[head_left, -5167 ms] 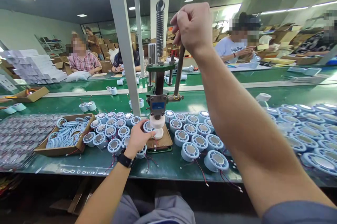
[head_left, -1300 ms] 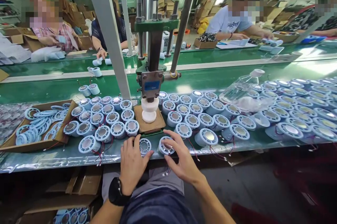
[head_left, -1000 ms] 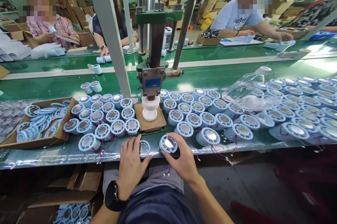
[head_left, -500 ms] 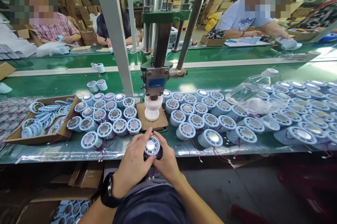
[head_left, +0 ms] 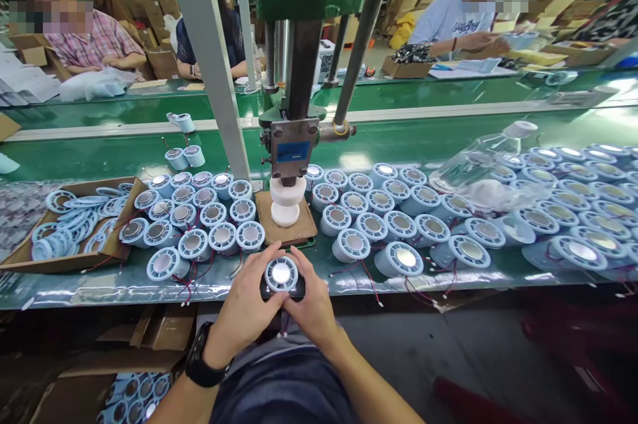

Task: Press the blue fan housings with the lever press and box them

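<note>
My left hand (head_left: 249, 291) and my right hand (head_left: 312, 294) curve round a light blue round housing (head_left: 282, 274) from both sides, fingers closed on it. Its slotted ring and shiny silver centre disc face up, and thin wires hang below it. Both hands are at the front edge of the green bench, just in front of a press (head_left: 293, 145). The press has two white round blocks (head_left: 288, 193) over a brown pad (head_left: 266, 218); nothing blue lies between them. A black watch is on my left wrist.
Rows of similar housings (head_left: 353, 244) with wires stand on both sides of the press. A cardboard tray (head_left: 119, 248) of loose blue rings is at left. A clear plastic bottle (head_left: 478, 158) lies at right. Several people sit across the bench. A grey post (head_left: 212, 65) rises beside the press.
My hands and the housing have shifted slightly left in view, and the housing's face shows more fully upward. The camera has tilted a little. Across the bench, the right-hand person's hands have moved together.
</note>
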{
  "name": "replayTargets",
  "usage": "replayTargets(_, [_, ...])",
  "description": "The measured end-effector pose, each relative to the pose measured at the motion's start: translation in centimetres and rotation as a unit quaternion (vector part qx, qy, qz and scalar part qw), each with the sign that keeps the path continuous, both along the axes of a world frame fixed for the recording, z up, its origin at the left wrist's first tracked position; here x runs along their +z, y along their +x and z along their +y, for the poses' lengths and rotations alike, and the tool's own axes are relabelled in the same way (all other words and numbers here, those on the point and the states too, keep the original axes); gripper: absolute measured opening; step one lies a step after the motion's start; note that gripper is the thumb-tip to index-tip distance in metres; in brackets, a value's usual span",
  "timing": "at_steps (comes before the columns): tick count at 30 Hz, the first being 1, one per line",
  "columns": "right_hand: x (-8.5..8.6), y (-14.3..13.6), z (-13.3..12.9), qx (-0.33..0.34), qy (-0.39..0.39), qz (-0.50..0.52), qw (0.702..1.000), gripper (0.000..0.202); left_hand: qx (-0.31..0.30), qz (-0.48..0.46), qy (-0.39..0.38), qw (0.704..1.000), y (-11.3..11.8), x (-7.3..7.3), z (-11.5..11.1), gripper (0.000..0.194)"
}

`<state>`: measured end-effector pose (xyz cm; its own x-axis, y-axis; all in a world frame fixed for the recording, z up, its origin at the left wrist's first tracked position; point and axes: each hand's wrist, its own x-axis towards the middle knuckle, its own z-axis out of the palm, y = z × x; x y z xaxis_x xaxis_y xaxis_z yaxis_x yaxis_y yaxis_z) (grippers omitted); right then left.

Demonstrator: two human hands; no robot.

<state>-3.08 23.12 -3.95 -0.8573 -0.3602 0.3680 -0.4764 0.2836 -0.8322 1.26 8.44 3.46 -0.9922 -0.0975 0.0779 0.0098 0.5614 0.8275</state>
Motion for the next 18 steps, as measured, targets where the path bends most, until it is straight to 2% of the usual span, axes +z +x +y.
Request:
replayTargets(3, [-0.1, 0.2, -0.3, 0.002, 0.014, 0.027, 1.000, 0.073, 0.003, 0.015, 0.006, 1.000, 0.3, -0.9, 0.5, 0.070])
replayTargets(6, [0.0, 0.4, -0.2, 0.005, 0.039, 0.067, 0.997, 0.067, 0.022, 0.033, 0.012, 0.999, 0.9, -2.8, 1.7, 0.063])
replayTargets(8, [1.1, 0.1, 0.7, 0.037, 0.097, 0.075, 0.992, 0.069, 0.047, 0.033, 0.014, 0.998, 1.1, -3.9, 2.4, 0.059])
replayTargets(9, [2.4, -0.4, 1.4, 0.069, 0.139, 0.078, 0.985, 0.070, 0.059, 0.030, 0.015, 0.998, 1.2, -4.1, 2.6, 0.058])
replayTargets(11, [6.8, -2.0, 3.2, 0.123, 0.209, 0.110, 0.964, 0.070, 0.073, 0.022, 0.018, 0.997, 1.0, -3.6, 2.5, 0.056])
replayTargets(13, [13.5, -4.6, 4.7, 0.105, 0.226, 0.192, 0.949, 0.065, 0.074, 0.014, 0.018, 0.997, 0.5, -2.1, 1.6, 0.055])
replayTargets(15, [21.7, -7.7, 5.3, -0.002, 0.189, 0.299, 0.935, 0.052, 0.086, 0.024, 0.010, 0.996, -0.6, 0.2, 0.1, 0.054])
replayTargets(17, [29.5, -11.2, 4.7, -0.105, 0.149, 0.348, 0.920, 0.057, 0.103, 0.039, 0.001, 0.994, -2.5, 2.4, -1.6, 0.053])
replayTargets(18, [32.8, -13.0, 4.0, -0.143, 0.128, 0.352, 0.916, 0.058, 0.106, 0.045, 0.001, 0.993, -3.6, 3.2, -2.4, 0.053])
